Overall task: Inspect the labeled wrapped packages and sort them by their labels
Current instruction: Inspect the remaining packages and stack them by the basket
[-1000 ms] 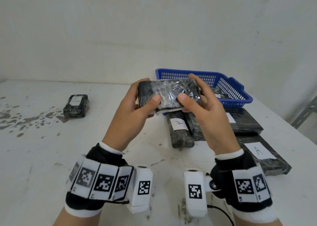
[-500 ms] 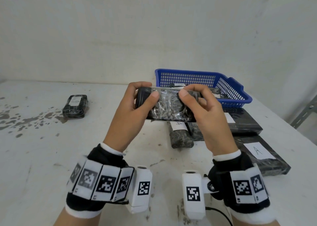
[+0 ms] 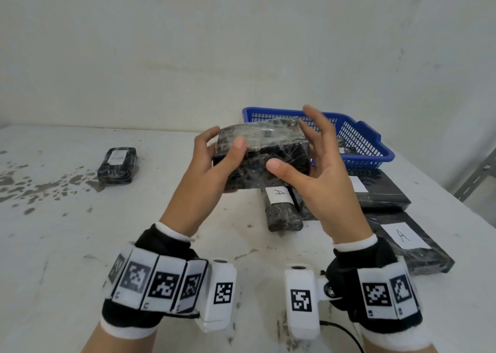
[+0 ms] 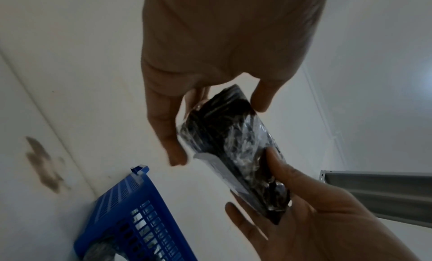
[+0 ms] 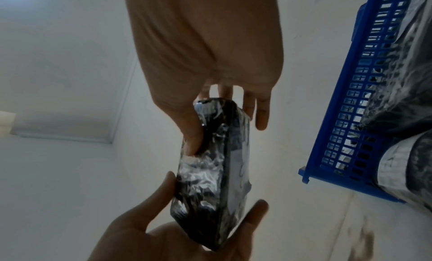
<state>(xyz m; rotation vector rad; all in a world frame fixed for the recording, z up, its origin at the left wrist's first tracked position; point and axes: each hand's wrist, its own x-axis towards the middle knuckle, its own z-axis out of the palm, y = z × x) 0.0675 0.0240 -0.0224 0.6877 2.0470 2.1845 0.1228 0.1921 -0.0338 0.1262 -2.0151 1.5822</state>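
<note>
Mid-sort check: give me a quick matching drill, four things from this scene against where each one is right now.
Things:
1. wrapped package
2. blue basket
3. lone package
4. large A-labelled package

Places:
a. far left of the table, by the dark stains
b. near right edge of the table, label up
c. raised between the left hand and right hand
d. back right of the table, by the wall

Pairs: 1-c, 2-d, 3-a, 4-b

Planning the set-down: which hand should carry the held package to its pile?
Left, probably. The left hand grips the wrapped package with thumb and fingers curled round it; the right hand has its fingers spread, only its thumb touching.
</note>
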